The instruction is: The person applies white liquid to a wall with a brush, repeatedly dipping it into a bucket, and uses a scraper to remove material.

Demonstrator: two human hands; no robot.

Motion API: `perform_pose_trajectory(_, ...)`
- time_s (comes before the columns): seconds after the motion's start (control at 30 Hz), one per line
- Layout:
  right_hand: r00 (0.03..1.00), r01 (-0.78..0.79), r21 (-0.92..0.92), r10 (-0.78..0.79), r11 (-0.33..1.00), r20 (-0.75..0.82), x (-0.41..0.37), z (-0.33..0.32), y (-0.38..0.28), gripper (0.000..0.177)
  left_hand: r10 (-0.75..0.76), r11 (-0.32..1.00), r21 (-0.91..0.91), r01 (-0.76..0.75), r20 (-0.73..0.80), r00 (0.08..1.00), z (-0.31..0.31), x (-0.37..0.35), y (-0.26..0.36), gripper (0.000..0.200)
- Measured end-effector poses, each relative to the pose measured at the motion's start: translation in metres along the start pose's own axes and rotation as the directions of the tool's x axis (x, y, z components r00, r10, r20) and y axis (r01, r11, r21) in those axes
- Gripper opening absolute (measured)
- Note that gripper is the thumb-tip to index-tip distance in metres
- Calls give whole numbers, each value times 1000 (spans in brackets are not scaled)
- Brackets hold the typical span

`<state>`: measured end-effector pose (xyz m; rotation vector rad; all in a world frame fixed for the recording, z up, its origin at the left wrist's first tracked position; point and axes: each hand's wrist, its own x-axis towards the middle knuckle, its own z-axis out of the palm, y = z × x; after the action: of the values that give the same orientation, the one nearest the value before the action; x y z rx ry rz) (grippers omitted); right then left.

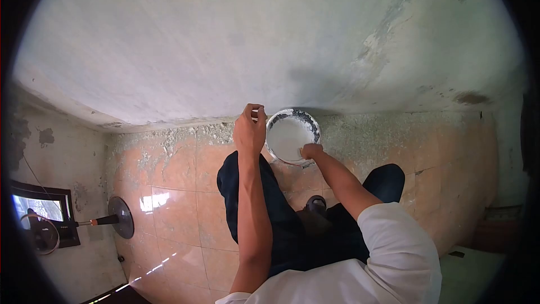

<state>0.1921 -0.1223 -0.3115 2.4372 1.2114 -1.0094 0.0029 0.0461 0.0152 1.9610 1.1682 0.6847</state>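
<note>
A round bucket (pixel 271 149) stands on the floor against the wall, its rim and inner wall smeared with white and dark patches. Inside it is a pale, whitish liquid or paste (pixel 288 138). My left hand (pixel 250 130) is raised just left of the rim, its fingers loosely bent with a gap between them and nothing visible in them. At the bucket's near right side, my right hand (pixel 311 151) reaches over the rim with closed fingers. Whatever it grips is hidden by the hand.
A pale wall (pixel 214 50) with patchy, flaking areas rises ahead. Glossy orange floor tiles (pixel 174 208) carry pale splatters along the wall's foot. A standing fan's round base (pixel 121 217) is at the left. My knees flank the area before the bucket, with a dark sandal (pixel 316 204) between them.
</note>
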Motion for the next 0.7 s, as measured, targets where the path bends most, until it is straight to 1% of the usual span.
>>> perform_pose_trajectory(0.07,999,-24,99,21,995,35,-6,-20,-8,45,-10,1000,-17,10,8,1000,-2,1,3,29)
perform_pose_trajectory(0.17,997,-51,136,42,989,72,6,-5,-7,49,-31,999,-14,32,38,999,-6,2,8,29)
perform_pose_trajectory(0.2,996,-52,137,42,989,75,7,-3,-7,49,-34,999,-13,34,40,999,-5,2,6,29)
perform_pose_trajectory(0.27,995,3,63,-9,998,100,8,4,-5,53,-34,999,-23,35,21,999,-3,3,3,27)
perform_pose_trajectory(0.3,995,-2,65,-5,998,102,3,2,-6,53,-35,999,-24,36,26,999,-2,4,3,27)
perform_pose_trajectory(0.37,998,-55,125,50,991,47,-10,-7,-13,50,-43,999,-26,44,31,999,-4,5,2,27)
perform_pose_trajectory(0.4,997,-59,127,53,990,47,-12,-4,-11,50,-41,999,-27,42,34,999,-3,6,-2,27)
perform_pose_trajectory(0.47,999,-20,255,28,967,-30,-19,2,-4,50,-67,997,-40,68,18,998,0,9,-8,25)
perform_pose_trajectory(0.5,999,-11,248,20,969,-31,-9,20,7,50,-72,997,-40,72,8,997,2,9,-10,25)
perform_pose_trajectory(0.53,984,112,304,-63,946,-166,10,50,23,46,-26,998,-59,26,13,1000,2,9,-11,24)
perform_pose_trajectory(0.57,943,250,336,-150,908,-295,19,69,36,43,11,997,-75,-11,5,1000,0,8,-15,22)
perform_pose_trajectory(0.6,929,281,442,-126,852,-348,12,77,45,39,38,996,-76,-39,-20,999,3,9,-21,20)
perform_pose_trajectory(0.63,917,312,542,-97,780,-388,3,82,48,36,44,997,-62,-45,-20,999,3,7,-21,19)
perform_pose_trajectory(0.7,956,220,762,22,609,-293,-47,59,37,27,66,997,-33,-67,-39,997,1,4,-16,18)
